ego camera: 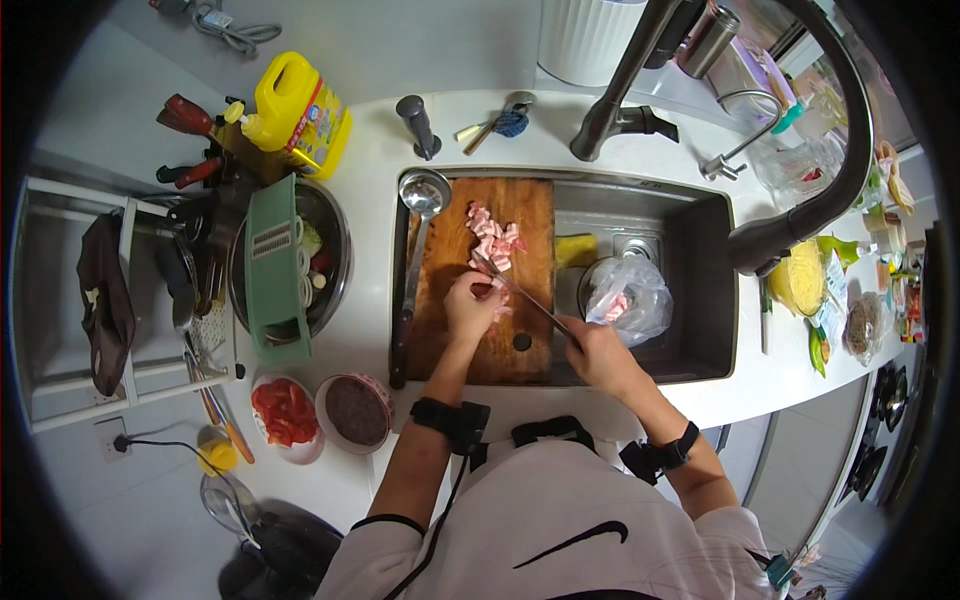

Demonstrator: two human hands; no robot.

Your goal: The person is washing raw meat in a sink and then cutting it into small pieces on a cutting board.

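Note:
A wooden cutting board [442,330] lies over the left part of the sink. Cut pieces of raw, fatty meat [491,236] are spread along its upper middle, with more near my fingers. My left hand [472,304] rests at the meat on the board, its fingers curled and pressing on a piece. In my right hand [600,352] is the handle of a kitchen knife [529,296]; its blade slants up and left across the board to the meat beside my left fingertips. Part of the meat under my left hand is hidden.
A ladle [424,199] lies along the board's left side. In the sink [697,300] are a clear plastic bag [637,300] with some meat and a yellow cloth [576,250]. Bowls of red slices [285,411] and dark food [356,412] stand lower left. A faucet [600,127] arches at upper right.

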